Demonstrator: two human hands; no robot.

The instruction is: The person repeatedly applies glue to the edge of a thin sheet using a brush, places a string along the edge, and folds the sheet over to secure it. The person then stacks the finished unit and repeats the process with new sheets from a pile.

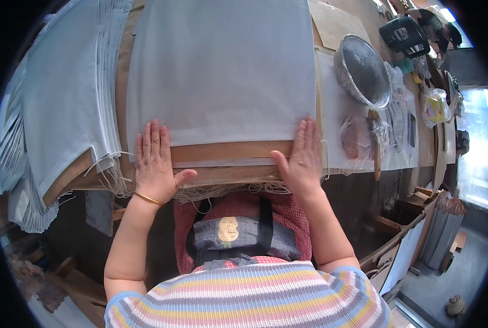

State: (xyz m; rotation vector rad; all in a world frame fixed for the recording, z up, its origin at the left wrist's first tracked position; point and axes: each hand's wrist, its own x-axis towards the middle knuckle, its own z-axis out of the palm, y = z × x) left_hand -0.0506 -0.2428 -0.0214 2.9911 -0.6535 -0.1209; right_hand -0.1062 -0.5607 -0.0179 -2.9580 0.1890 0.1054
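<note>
A large white sheet (222, 65) lies flat on a wooden board (227, 152) in front of me. My left hand (154, 164) rests palm down, fingers spread, on the sheet's near left corner and the board edge. My right hand (301, 158) lies flat the same way at the near right corner. Neither hand holds anything. A gold bangle sits on my left wrist. Loose white threads (222, 190) hang from the board's near edge between my hands.
A fanned stack of white sheets (53, 109) lies to the left. On the right are a round metal bowl (362, 71), a brush with a wooden handle (376, 147), plastic bags (356, 136), and a black device (403, 34) farther back.
</note>
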